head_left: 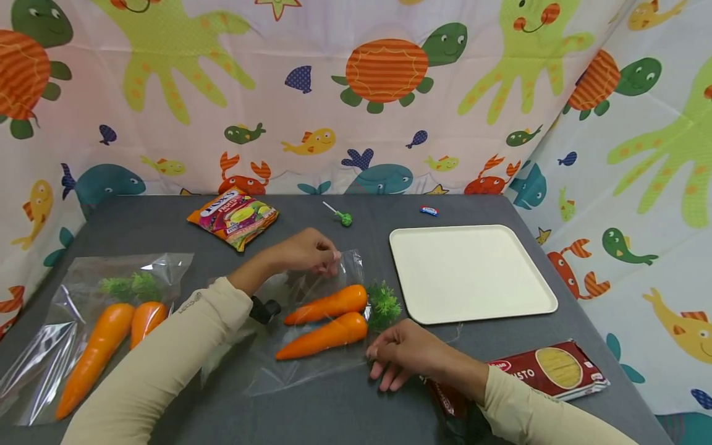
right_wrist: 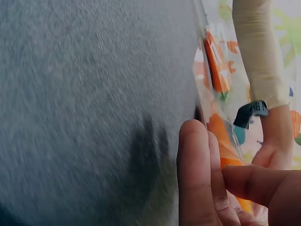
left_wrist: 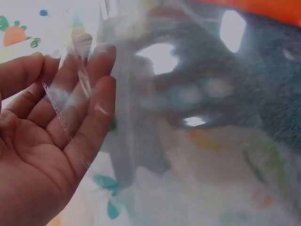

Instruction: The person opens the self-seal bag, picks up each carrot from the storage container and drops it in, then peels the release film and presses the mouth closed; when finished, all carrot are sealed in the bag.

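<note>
Left of the tray (head_left: 473, 272), my left hand (head_left: 303, 250) and right hand (head_left: 408, 352) pinched opposite edges of the bag (head_left: 311, 321) holding 2 carrots (head_left: 328, 318); I judged sealing its mouth came next.

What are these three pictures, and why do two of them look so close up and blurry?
A person is wearing three small cameras. The big picture comes from one on their head, looking down at a grey table. The two blurry pictures come from cameras on each wrist, so they sit very near the fingers.

In the middle lies a clear bag with two toy carrots in it, their green tops poking out. The left hand pinches the bag's far edge, and the right hand pinches the near edge.

Another bag of carrots lies on the left. There is also a white tray, a candy packet, a green lollipop, a small wrapped sweet and a red pasta packet.
</note>
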Demonstrator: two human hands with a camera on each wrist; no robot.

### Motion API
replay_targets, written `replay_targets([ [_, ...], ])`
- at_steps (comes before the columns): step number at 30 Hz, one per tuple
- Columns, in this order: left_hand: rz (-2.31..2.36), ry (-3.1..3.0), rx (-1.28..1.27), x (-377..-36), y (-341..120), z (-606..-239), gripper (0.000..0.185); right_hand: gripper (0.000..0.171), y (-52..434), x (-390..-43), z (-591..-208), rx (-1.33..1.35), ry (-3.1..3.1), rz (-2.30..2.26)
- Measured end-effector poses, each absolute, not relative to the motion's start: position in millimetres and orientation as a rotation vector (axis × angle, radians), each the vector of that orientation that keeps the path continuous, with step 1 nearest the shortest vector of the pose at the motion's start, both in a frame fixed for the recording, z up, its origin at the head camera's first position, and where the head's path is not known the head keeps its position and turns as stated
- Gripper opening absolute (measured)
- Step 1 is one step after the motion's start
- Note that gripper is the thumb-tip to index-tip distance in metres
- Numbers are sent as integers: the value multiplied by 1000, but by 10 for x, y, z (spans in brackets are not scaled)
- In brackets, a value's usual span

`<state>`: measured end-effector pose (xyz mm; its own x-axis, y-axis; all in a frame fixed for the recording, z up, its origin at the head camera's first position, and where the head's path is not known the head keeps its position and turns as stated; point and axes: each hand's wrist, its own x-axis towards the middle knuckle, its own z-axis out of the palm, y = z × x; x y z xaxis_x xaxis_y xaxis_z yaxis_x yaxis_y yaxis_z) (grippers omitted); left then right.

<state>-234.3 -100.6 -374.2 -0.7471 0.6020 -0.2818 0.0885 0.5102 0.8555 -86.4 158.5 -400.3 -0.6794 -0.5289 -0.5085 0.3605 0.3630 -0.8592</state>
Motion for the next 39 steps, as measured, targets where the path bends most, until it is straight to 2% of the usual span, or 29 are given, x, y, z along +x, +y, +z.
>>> replay_targets([
  [16, 1520, 2217, 372, -2178, -1303, -3402, 30, 24, 1688, -1056, -3715, -284, 2140, -1451],
  [24, 1637, 2297, 389, -2049, -1459, -3315, 31, 25, 1734, -1129, -3596, -386, 2195, -1473],
  [31, 1801, 2247, 403, -1928, -1491, -3211, 32, 29, 1838, -1176, -3412, -331, 2209, -1502],
  [39, 1941, 2254, 450, -1763, -1494, -3140, 32, 24, 1889, -1234, -3087, -457, 2401, -1425],
])
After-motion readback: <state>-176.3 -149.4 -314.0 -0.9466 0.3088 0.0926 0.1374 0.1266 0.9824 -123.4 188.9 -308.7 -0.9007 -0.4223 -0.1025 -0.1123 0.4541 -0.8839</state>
